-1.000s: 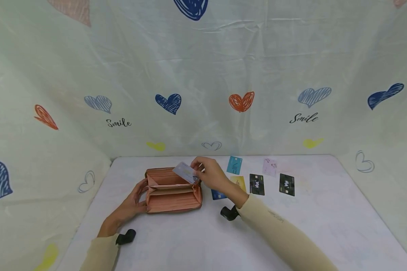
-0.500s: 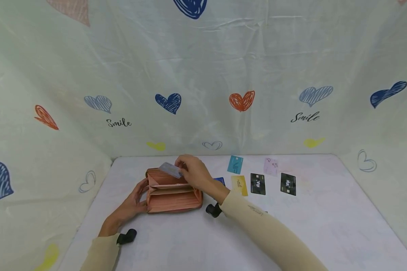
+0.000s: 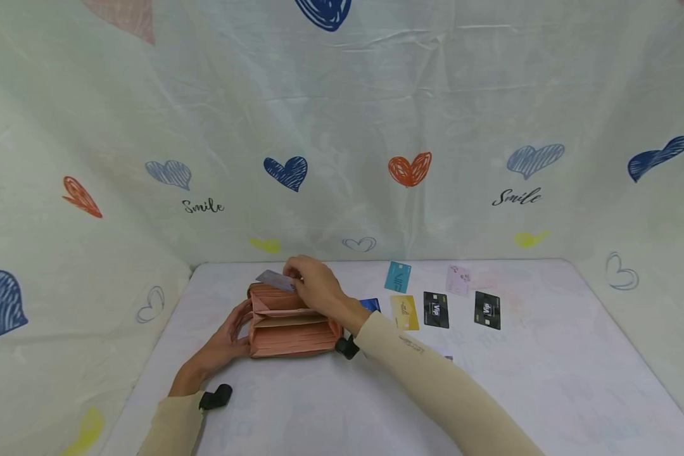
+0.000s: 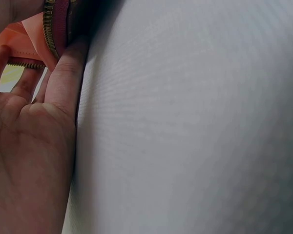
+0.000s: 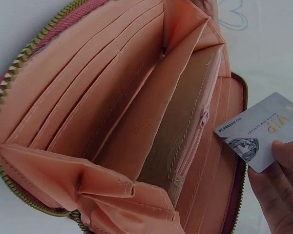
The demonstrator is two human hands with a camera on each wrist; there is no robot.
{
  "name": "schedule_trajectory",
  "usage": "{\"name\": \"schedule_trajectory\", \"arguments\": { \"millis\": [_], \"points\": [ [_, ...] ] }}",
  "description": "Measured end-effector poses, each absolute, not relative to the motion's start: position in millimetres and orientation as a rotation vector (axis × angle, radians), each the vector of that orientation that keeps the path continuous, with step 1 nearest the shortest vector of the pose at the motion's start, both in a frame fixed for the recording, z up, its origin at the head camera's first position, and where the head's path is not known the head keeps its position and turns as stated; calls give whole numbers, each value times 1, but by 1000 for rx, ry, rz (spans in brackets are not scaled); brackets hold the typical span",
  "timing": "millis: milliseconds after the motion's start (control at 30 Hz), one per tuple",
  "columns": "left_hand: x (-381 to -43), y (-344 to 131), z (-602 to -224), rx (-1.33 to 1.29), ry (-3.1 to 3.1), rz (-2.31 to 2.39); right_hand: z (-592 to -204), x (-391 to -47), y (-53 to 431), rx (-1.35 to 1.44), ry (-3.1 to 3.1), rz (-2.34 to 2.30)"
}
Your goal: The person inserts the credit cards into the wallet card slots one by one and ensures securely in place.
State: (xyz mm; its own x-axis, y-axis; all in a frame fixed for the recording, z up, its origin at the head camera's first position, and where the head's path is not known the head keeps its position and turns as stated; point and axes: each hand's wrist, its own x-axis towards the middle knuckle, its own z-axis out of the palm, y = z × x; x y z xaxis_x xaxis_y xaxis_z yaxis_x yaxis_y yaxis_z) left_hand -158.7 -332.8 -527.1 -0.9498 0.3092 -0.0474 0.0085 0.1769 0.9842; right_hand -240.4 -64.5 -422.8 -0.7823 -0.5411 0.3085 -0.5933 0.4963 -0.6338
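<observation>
An unzipped orange-pink wallet [image 3: 292, 344] lies spread on the table, its card slots and middle zip pocket showing in the right wrist view. My left hand [image 3: 222, 345] holds its left end, with fingers against the zip edge [image 4: 49, 34] in the left wrist view. Between thumb and fingers, my right hand [image 3: 319, 288] pinches a silver VIP card [image 5: 263, 124] with a diamond picture. That card is over the wallet's far edge, beside the back row of slots; whether it touches them I cannot tell.
Right of the wallet lie several cards: a teal one [image 3: 398, 277], a gold one [image 3: 405, 313], a pink one [image 3: 458, 280], two black ones, and a blue one [image 3: 370, 304] partly behind the right wrist. A small object's edge shows by the right sleeve [image 3: 433, 373].
My right hand has carried the silver card leftward and away from me, from the wallet's right side to its far edge. The left hand has stayed on the wallet.
</observation>
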Motion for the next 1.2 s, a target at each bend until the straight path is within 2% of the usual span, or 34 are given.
{"name": "schedule_trajectory", "arguments": {
  "millis": [233,667,1200],
  "points": [
    [-158,-334,-529,385,2208,1870,-427,-243,-71,1056,-2658,1102],
    [-158,-333,-532,345,2230,1849,-430,-243,-74,1106,-2598,1112],
    [-160,-334,-528,342,2222,1841,-427,-251,-82,1199,-2669,707]
  ]
}}
